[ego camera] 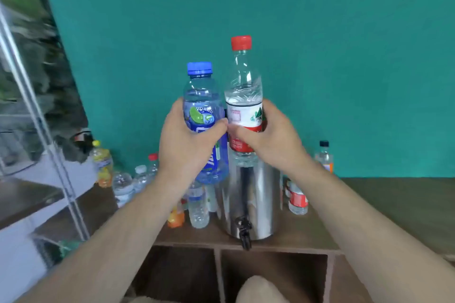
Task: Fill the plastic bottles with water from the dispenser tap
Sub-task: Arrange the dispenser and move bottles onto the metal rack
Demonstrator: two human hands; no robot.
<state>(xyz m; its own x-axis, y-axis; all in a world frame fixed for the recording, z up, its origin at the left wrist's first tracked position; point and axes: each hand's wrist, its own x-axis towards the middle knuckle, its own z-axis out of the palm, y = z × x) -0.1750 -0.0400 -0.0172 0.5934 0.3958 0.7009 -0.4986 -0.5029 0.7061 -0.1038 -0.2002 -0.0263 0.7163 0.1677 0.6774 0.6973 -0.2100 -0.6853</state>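
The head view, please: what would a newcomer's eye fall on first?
Two capped bottles held up side by side at centre: a blue-capped bottle in the left hand, a red-capped bottle in the right hand. Below them stands a steel dispenser with a black tap, before a teal wall.

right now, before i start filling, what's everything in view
blue-capped bottle: one, blue, raised upright, left of the other
red-capped bottle: one, clear, red-and-white label, raised upright beside it
dispenser: one, steel, on the table
tap: one, black, low on the dispenser's front
left bottles: several, mixed colours, left of the dispenser
right bottles: a few, red or orange labels, right of it
table: one, brown wood, below
wall: one, teal, behind
metal frame: one, grey, far left
left hand: one, grips the blue-capped bottle
right hand: one, grips the red-capped bottle
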